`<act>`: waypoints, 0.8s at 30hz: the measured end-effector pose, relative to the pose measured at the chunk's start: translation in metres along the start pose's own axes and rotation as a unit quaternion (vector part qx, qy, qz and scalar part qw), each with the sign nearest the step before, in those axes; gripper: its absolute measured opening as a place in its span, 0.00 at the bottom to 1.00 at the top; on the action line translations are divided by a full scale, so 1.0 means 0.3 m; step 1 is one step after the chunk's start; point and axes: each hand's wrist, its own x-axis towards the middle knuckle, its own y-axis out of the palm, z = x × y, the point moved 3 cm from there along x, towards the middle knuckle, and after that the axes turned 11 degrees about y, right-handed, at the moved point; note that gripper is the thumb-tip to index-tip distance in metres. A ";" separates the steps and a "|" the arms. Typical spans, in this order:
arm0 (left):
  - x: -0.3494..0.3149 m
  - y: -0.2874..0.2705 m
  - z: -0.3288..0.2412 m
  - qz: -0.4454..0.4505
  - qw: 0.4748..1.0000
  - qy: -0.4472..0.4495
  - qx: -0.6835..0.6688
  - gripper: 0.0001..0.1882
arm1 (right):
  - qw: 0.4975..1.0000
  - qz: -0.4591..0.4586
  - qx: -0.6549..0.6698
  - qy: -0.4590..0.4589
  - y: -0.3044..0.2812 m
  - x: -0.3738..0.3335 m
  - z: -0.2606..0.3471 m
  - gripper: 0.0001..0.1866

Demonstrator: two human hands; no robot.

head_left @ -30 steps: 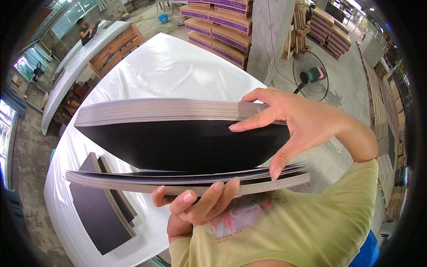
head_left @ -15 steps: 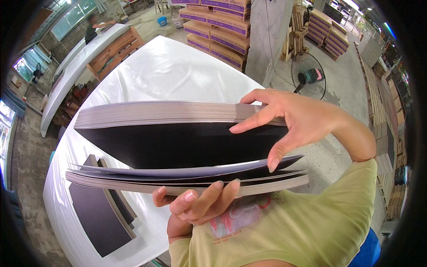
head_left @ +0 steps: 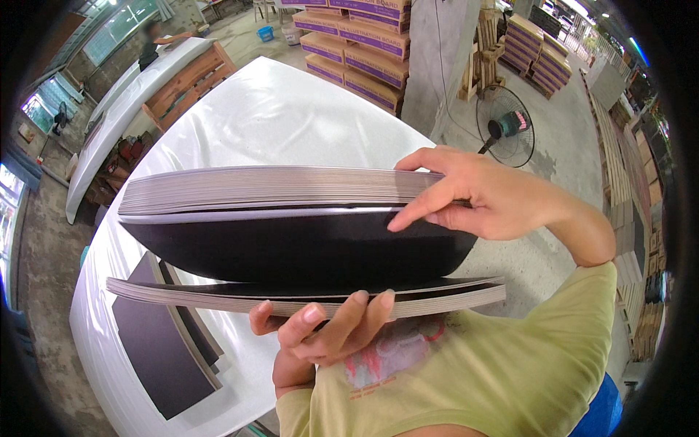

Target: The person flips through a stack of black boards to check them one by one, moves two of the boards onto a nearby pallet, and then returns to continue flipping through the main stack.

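Observation:
A thick far stack of black-faced boards leans open above the white table, its pale layered edges upward and a black face toward me. My right hand is closed around the stack's right end, with a finger lying on the black face and the thumb tucked in beside it. Nearer to me, a thinner stack of boards rests in my left hand, whose curled fingertips show along its near edge. A dark gap separates the two stacks at the right; their lower join is partly hidden.
Other black boards lie on the white-covered table at the left. Purple-and-brown cartons stand beyond it near a pillar. A black fan stands at the right. Far left, a person works at another table.
A pale-edged board that hung between the stacks has moved up against the far stack. My right thumb has risen from the near boards and closed in toward the fingers. My left hand stays put.

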 end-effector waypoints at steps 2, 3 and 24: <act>0.001 0.001 0.001 -0.004 1.000 -0.005 -0.002 0.07 | 1.000 -0.003 0.021 0.003 0.007 0.002 -0.001 0.16; 0.000 0.001 0.001 -0.005 1.000 -0.006 0.000 0.07 | 0.999 -0.005 0.031 0.005 0.008 0.004 -0.001 0.18; -0.001 0.024 0.001 -0.048 0.998 0.013 0.034 0.11 | 0.995 0.050 0.027 0.083 -0.021 0.005 0.011 0.44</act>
